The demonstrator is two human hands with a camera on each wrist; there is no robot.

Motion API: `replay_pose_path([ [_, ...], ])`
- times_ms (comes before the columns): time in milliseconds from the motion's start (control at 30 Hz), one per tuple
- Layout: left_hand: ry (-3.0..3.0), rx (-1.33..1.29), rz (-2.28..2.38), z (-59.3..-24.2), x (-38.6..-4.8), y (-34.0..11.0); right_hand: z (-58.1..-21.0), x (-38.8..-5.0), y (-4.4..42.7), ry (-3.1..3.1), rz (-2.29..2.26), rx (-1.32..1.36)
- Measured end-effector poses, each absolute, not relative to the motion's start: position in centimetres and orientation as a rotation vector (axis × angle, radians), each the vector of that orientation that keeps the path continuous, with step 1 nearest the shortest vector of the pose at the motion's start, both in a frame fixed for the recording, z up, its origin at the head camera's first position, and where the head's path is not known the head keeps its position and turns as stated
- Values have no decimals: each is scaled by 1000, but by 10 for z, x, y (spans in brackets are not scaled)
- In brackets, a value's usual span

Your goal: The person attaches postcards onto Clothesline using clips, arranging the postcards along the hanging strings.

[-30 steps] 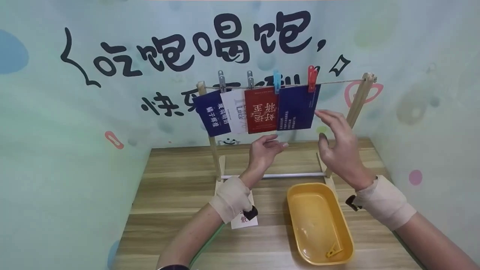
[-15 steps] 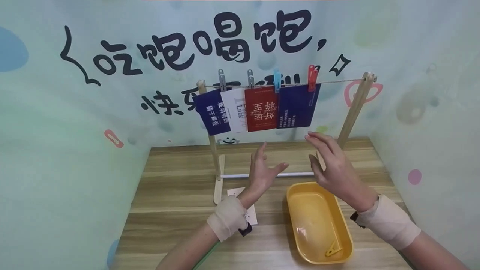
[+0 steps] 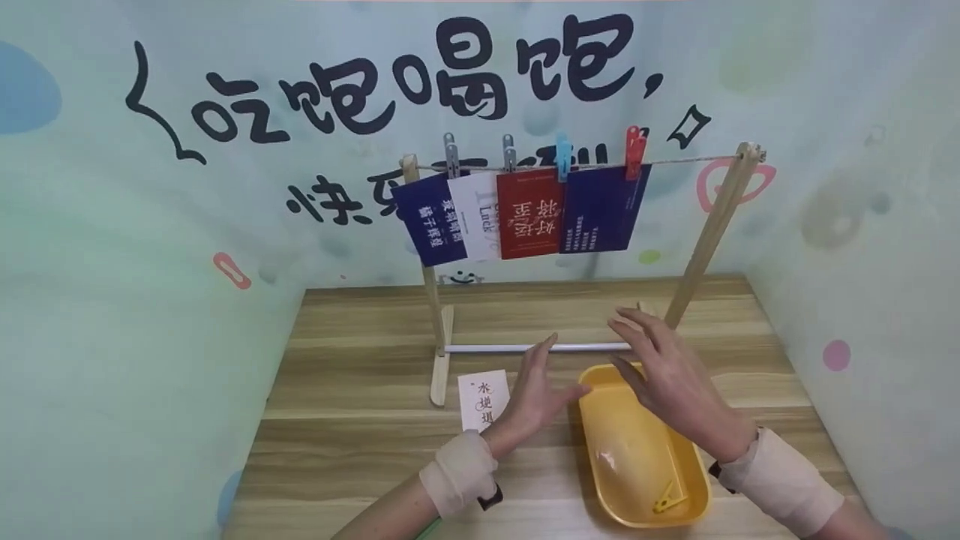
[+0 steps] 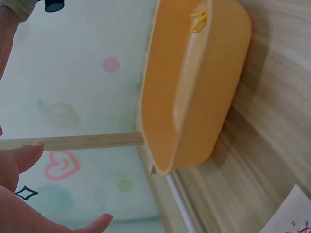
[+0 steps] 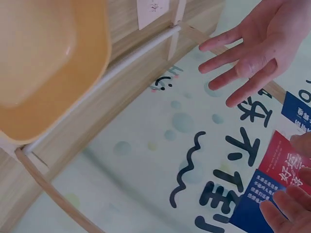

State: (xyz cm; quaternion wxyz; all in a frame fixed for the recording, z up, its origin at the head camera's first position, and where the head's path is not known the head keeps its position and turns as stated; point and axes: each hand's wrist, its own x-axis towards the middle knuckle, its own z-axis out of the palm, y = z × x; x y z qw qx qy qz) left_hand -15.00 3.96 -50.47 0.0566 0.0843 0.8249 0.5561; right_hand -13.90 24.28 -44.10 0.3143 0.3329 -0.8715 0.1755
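Note:
My left hand (image 3: 536, 397) hovers over the table between a white card (image 3: 482, 397) and a yellow tray (image 3: 643, 517), its fingers loosely extended and holding nothing. Above the tray's far right side is my right hand (image 3: 671, 375), also with nothing in its fingers. A lone yellow clothespin (image 3: 667, 498) lies in the tray. From a string, clothespins hold a row of cards: a blue card (image 3: 433, 232), a white card (image 3: 474, 217), a red card (image 3: 528, 214) and a second blue card (image 3: 606, 210). A red clothespin (image 3: 634, 154) grips that last card's upper right.
The string runs between a left wooden post (image 3: 430, 300) and a right wooden post (image 3: 709, 232). A pale rod (image 3: 495, 348) joins the stand's feet. A printed backdrop (image 3: 150, 300) rises behind and at both sides of the wooden table (image 3: 337, 412).
Both hands have moved down from the hanging cards toward the tray. The right hand has left the right blue card's edge. The white card on the table is more exposed.

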Motion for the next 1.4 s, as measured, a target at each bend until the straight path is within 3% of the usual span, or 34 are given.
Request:
replay_pose_path([
  [300,2488,273,1625,-524,-134,44,-465,-131,257,-2315,414,898],
  [933,2529,453,1541,-573,-101,56,-562,-89,287,-2432,363,766],
  [1400,2475,415,1433,-614,-66,61,-585,-68,299,-2897,288,615],
])
